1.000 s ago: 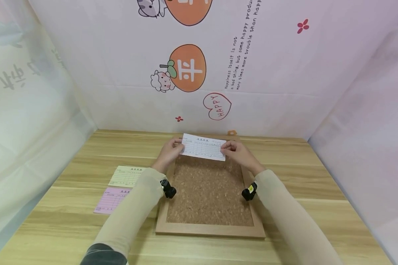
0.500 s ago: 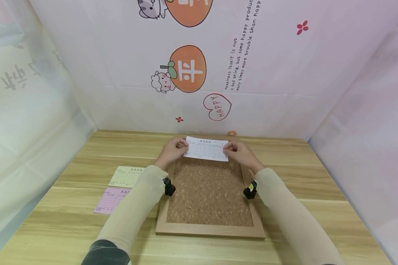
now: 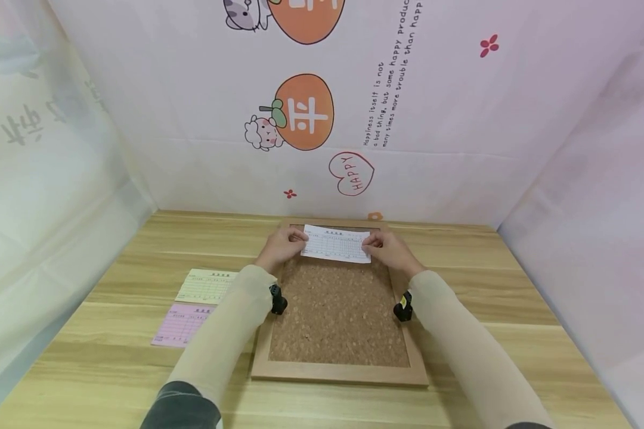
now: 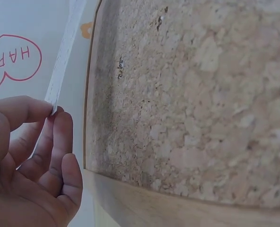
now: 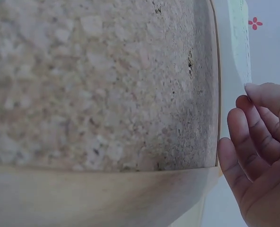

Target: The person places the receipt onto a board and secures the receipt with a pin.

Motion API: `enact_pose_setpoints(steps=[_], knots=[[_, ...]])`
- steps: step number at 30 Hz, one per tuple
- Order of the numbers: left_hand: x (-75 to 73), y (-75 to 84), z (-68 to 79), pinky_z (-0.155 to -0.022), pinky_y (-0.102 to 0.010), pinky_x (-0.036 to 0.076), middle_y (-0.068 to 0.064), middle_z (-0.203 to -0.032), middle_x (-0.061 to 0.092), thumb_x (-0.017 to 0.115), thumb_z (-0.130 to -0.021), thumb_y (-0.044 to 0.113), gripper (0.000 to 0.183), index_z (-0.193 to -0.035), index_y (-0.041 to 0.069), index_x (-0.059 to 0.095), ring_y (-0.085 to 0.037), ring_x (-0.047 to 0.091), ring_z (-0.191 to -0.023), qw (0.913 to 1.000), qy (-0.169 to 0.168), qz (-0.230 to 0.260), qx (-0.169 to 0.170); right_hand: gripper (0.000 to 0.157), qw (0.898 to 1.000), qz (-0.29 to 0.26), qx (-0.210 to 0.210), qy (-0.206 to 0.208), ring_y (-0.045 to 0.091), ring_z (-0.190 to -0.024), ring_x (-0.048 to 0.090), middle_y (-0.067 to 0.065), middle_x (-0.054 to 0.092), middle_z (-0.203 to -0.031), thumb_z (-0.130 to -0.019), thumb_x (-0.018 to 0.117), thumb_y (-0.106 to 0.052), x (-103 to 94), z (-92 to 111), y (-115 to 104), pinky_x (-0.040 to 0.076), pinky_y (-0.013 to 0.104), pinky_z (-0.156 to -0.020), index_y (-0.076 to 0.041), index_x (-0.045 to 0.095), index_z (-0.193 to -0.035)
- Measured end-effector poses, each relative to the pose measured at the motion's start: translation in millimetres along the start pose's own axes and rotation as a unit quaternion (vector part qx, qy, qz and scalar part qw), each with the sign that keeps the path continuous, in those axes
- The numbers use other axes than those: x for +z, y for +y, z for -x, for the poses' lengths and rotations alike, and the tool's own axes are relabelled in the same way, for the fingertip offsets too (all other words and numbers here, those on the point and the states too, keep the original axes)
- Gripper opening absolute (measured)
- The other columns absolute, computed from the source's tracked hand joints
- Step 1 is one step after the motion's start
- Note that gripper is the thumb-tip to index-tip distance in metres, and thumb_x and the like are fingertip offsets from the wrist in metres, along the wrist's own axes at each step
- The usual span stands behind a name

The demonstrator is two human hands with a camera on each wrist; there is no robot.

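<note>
Both hands hold a white printed form slip [image 3: 336, 244] over the far end of a wood-framed cork board [image 3: 339, 316]. My left hand [image 3: 281, 246] pinches the slip's left edge between thumb and fingers. At the opposite edge, my right hand [image 3: 390, 250] pinches it the same way. In the left wrist view the slip [image 4: 64, 59] is seen nearly edge-on, apart from the cork surface [image 4: 192, 104]. The right wrist view shows the slip [image 5: 241, 40] at the fingertips, above the board's far end.
Left of the board, a yellow form slip [image 3: 204, 286] and a pink form slip [image 3: 177, 325] lie on the wooden table [image 3: 102, 333], partly covered by the left sleeve. A printed white curtain [image 3: 434, 119] stands behind the table's back edge.
The white slip, held by both hands, has shifted a little to the right and slightly lower in the head view. The board and the other slips have stayed put.
</note>
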State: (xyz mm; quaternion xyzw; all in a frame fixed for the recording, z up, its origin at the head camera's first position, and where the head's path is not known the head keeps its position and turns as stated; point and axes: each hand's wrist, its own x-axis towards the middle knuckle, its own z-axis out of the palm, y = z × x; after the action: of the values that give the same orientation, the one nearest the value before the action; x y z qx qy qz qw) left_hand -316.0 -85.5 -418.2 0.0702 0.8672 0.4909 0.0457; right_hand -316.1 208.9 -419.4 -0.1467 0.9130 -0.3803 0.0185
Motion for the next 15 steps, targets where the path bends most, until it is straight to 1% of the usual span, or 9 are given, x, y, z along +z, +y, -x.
enact_pose_setpoints(steps=[4,9,15], knots=[[2.2,-2.7,-3.6,-0.075,-0.033,0.050,-0.012,-0.112,0.065,0.063,-0.095,0.013,0.021,-0.114,0.006,0.070,-0.026,0.061,-0.098,1.0000,-0.003,-0.008,-0.003,0.016,1.000,-0.003,0.009,0.001,0.022,-0.087,0.058,0.010,0.067,-0.096,-0.099,0.064,-0.016,0.6,-3.2,3.4,0.048,0.033,-0.073,-0.002,0.071,-0.105],[4.5,-4.9,-5.8,-0.081,-0.036,0.050,-0.013,-0.113,0.063,0.063,-0.096,0.013,0.021,-0.113,0.004,0.070,-0.027,0.059,-0.102,0.9996,-0.003,-0.026,0.004,0.017,1.000,0.003,0.008,0.003,0.020,-0.083,0.057,0.010,0.067,-0.094,-0.098,0.065,-0.015,1.9,-5.6,7.2,0.046,0.032,-0.070,0.000,0.071,-0.104],[6.4,-3.8,-3.8,-0.076,-0.034,0.050,-0.013,-0.109,0.064,0.062,-0.096,0.010,0.018,-0.110,0.002,0.070,-0.026,0.060,-0.097,0.9996,-0.005,-0.027,0.008,0.015,1.000,0.004,0.005,0.004,0.018,-0.073,0.053,0.011,0.067,-0.090,-0.098,0.065,-0.013,4.7,-6.1,10.6,0.045,0.031,-0.064,0.000,0.072,-0.102]])
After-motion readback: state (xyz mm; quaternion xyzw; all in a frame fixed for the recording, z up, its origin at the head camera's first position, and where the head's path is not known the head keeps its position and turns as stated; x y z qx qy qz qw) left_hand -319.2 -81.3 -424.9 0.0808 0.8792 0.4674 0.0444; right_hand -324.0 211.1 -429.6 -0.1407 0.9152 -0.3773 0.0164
